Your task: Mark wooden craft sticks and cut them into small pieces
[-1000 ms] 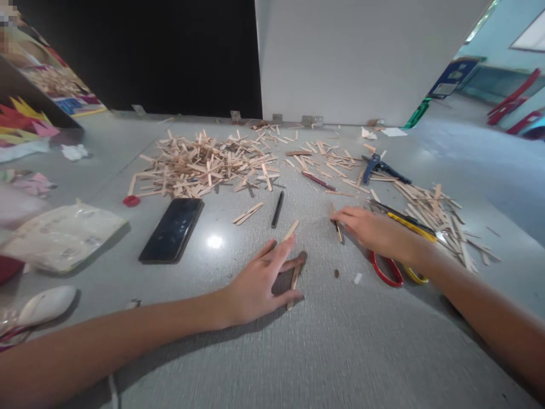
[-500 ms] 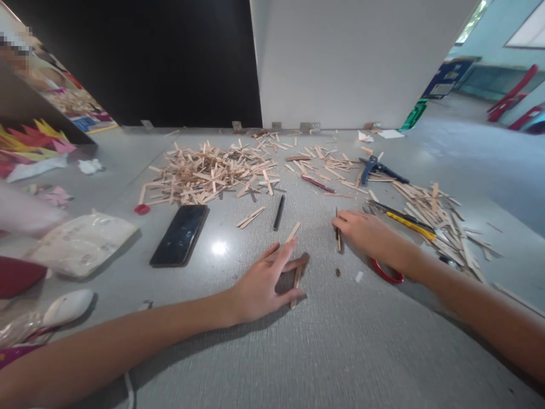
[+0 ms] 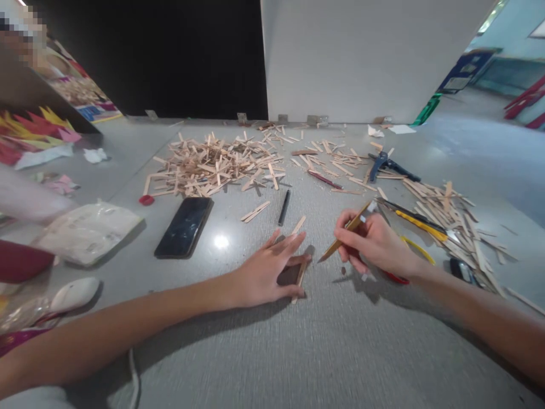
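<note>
My left hand (image 3: 268,272) rests low over the grey table, fingers spread, with its thumb and a fingertip pressing a popsicle stick (image 3: 301,276) to the surface. The end of another popsicle stick (image 3: 300,224) pokes out beyond its fingers. To the right, my right hand (image 3: 377,244) grips a yellowish pencil (image 3: 335,247), tilted, its dark tip pointing down-left toward the held stick but apart from it. Scissors with red and yellow handles (image 3: 419,250) lie partly hidden beneath my right wrist. A black pen (image 3: 284,207) lies ahead between the hands.
A big heap of popsicle sticks (image 3: 213,165) lies at the back left, more sticks (image 3: 443,210) at the right. A phone (image 3: 184,227), a plastic packet (image 3: 91,233) and a mouse (image 3: 75,294) are left. A yellow cutter (image 3: 421,224) and dark blue pliers (image 3: 383,165) lie right. Panels stand behind.
My right hand has picked the pencil up off the table and turned it into a slanted writing hold, closer to the stick. My left hand stays on the stick.
</note>
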Available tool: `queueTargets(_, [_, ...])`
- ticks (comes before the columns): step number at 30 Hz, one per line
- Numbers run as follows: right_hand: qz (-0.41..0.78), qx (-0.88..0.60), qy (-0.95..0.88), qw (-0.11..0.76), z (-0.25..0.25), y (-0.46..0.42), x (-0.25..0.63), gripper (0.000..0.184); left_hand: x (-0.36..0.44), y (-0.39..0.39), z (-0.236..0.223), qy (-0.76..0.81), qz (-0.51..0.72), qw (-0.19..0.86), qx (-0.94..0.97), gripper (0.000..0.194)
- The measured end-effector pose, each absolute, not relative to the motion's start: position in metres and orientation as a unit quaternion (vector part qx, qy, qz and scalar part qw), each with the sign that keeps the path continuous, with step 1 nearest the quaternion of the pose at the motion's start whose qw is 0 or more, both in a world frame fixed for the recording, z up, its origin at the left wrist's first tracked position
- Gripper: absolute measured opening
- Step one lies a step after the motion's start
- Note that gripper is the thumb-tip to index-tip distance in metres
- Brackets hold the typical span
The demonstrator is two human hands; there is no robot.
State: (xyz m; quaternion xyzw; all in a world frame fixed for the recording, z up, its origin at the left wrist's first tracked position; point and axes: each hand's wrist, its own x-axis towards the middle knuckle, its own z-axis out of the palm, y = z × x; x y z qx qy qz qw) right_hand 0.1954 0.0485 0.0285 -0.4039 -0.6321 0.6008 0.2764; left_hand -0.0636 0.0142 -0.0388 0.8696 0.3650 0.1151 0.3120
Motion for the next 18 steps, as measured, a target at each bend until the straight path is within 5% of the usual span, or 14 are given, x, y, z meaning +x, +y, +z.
queueTargets(9, [0.705,-0.382,-0.582,0.134,0.007,0.039,0.191,0.046,-0.063,0.015,-0.044,0.370,0.141,0.319,0.861,0.127])
queueTargets(14, [0.678,-0.367,-0.613,0.174,-0.001,0.038,0.185,0.037,-0.065,0.015,-0.043,0.366,0.139,0.351,0.851,0.122])
queueTargets(18, [0.679,-0.366,-0.614,0.167,-0.008,0.036,0.183,0.047,-0.064,0.015,-0.043,0.378,0.136,0.342,0.849,0.124])
